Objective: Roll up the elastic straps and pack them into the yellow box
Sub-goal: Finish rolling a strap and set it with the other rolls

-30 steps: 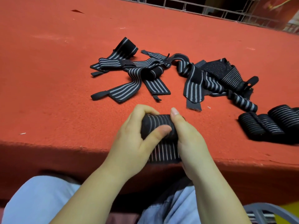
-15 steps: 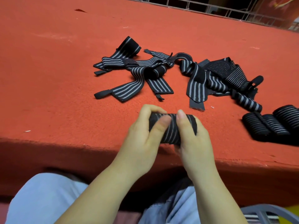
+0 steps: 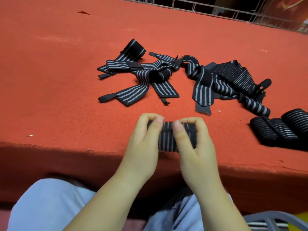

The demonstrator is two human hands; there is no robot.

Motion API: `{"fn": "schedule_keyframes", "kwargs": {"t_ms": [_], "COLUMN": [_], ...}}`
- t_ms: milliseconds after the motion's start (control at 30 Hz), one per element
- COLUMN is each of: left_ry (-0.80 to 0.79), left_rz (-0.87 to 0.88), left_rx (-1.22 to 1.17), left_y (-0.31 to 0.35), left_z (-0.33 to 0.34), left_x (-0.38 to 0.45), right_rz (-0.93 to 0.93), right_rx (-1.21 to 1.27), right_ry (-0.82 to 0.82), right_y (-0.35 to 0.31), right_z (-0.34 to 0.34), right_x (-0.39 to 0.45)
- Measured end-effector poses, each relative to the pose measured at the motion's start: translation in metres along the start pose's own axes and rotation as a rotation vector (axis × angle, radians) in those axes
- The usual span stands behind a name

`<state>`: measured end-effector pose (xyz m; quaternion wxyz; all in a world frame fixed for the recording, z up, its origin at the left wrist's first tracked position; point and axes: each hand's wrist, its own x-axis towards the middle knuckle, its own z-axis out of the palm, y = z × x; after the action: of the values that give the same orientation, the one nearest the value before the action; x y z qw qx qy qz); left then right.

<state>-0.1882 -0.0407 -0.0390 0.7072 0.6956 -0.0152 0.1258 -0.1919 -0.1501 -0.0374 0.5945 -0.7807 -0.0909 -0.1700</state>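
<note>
A black elastic strap with grey stripes, rolled into a tight cylinder [image 3: 167, 139], lies at the near edge of the red table. My left hand [image 3: 143, 147] grips its left end, thumb on top and fingers curled over the far side. My right hand [image 3: 193, 147] grips its right end the same way. Several loose straps [image 3: 143, 80] lie tangled in a heap further back, and more [image 3: 221, 80] to their right. Rolled straps [image 3: 281, 129] sit side by side at the right edge. A sliver of yellow [image 3: 300, 219] shows at the bottom right corner.
The red felt-covered table [image 3: 58, 80] spreads wide to the left and far side; its front edge runs just under my hands. A metal railing [image 3: 216, 9] stands behind the table. A grey plastic frame [image 3: 270, 219] sits low at the right by my knees.
The hanging tail of the strap has been wound in, so the roll is now a full cylinder. Both hands have shifted to grip its two ends on the table edge.
</note>
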Motion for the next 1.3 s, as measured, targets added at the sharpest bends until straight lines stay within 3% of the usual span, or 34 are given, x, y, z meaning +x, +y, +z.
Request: {"fn": "schedule_keyframes", "kwargs": {"t_ms": [67,167,333,400,500,567,633,800,900,1000,1067,1300], "left_ry": [0.075,0.134,0.149,0.163,0.179,0.155,0.090,-0.064,-0.064,-0.035,-0.106,-0.176], "left_rz": [-0.011,0.203,0.300,0.314,0.388,0.471,0.588,0.734,0.530,0.005,-0.232,-0.328], "left_rx": [0.072,0.301,0.270,0.293,0.418,0.517,0.619,0.655,0.384,-0.051,-0.175,-0.282], "left_y": [0.002,-0.001,-0.003,-0.003,-0.005,-0.008,-0.014,-0.015,-0.002,0.021,0.028,0.046], "left_z": [0.005,0.014,0.016,0.014,0.013,0.011,0.010,0.015,0.015,0.015,0.013,0.020], "left_x": [0.001,-0.010,-0.015,-0.013,-0.011,-0.012,-0.015,-0.024,-0.025,-0.013,0.000,0.029], "right_rz": [-0.049,0.037,0.001,0.162,0.632,0.831,0.877,0.795,0.732,0.653,0.625,0.623], "right_rx": [0.017,0.140,0.153,0.245,0.578,0.812,0.978,0.990,0.816,0.643,0.538,0.190], "right_ry": [0.054,0.165,0.171,0.123,-0.091,-0.211,-0.236,-0.241,-0.285,-0.429,-0.530,-0.623], "right_y": [0.001,0.003,-0.001,0.000,-0.004,-0.008,-0.007,-0.007,-0.013,-0.021,-0.024,-0.040], "right_z": [0.005,0.005,0.003,0.005,0.003,-0.003,-0.010,-0.025,-0.038,-0.052,-0.059,-0.074], "right_x": [-0.005,-0.003,-0.004,-0.002,-0.002,-0.005,-0.007,-0.003,0.004,0.016,0.026,0.081]}}
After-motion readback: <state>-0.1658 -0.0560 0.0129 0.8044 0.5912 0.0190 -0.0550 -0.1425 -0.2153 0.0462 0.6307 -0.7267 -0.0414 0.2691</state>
